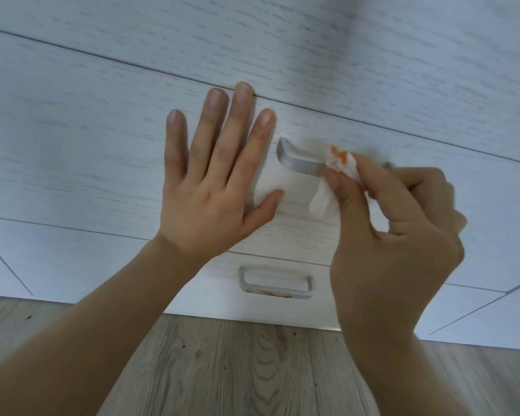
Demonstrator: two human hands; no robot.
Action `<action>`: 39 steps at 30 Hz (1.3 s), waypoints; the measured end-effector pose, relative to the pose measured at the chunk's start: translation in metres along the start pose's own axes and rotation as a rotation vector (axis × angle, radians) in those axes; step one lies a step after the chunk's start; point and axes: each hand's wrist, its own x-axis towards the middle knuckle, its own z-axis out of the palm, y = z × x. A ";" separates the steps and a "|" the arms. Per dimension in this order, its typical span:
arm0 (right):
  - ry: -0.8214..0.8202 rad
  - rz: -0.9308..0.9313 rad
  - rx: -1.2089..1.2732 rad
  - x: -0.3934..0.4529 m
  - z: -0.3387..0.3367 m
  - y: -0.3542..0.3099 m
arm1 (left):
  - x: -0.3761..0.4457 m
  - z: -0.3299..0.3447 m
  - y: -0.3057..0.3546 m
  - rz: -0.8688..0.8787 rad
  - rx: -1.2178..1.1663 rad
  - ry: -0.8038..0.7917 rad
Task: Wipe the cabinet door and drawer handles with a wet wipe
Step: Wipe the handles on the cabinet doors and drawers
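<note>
L hand (213, 187) flat on drawer front (87, 151), fingers straight. R hand (394, 235) pinches stained wipe (339, 162) against upper handle (297, 159).

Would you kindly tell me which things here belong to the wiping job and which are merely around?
Belonging to the job:
- wet wipe, orange-stained
- upper handle
- lower handle, orange smears
- right hand, pinching the wipe
- left hand, flat on the drawer front

Merely around:
- wooden floor

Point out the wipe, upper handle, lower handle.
wipe (341, 162): head view, orange-stained bunched end on the upper handle.
upper handle (294, 159): head view, bare left part of the bar.
lower handle (275, 291): head view, front bar, orange smears.
</note>
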 end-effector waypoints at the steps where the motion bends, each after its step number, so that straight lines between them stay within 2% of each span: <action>1: -0.004 -0.009 0.016 -0.001 0.000 -0.001 | 0.000 0.000 0.000 -0.002 0.002 -0.001; 4: -0.021 -0.046 0.036 0.003 -0.003 -0.001 | 0.000 -0.001 0.000 -0.002 -0.007 -0.002; 8: 0.009 0.007 0.059 0.005 -0.008 0.003 | 0.001 -0.001 0.000 -0.009 -0.008 -0.008; 16: 0.016 -0.062 0.065 0.001 -0.001 0.005 | 0.000 -0.001 -0.001 -0.004 -0.002 -0.005; 19: -0.010 -0.140 0.053 0.002 0.002 0.006 | 0.000 0.000 0.000 -0.009 0.004 0.000; 30: -0.011 -0.006 0.088 0.002 -0.006 0.011 | 0.001 0.000 0.000 -0.007 -0.001 0.006; 39: -0.019 -0.113 0.104 0.003 0.004 0.009 | 0.000 0.000 0.001 -0.011 0.008 0.007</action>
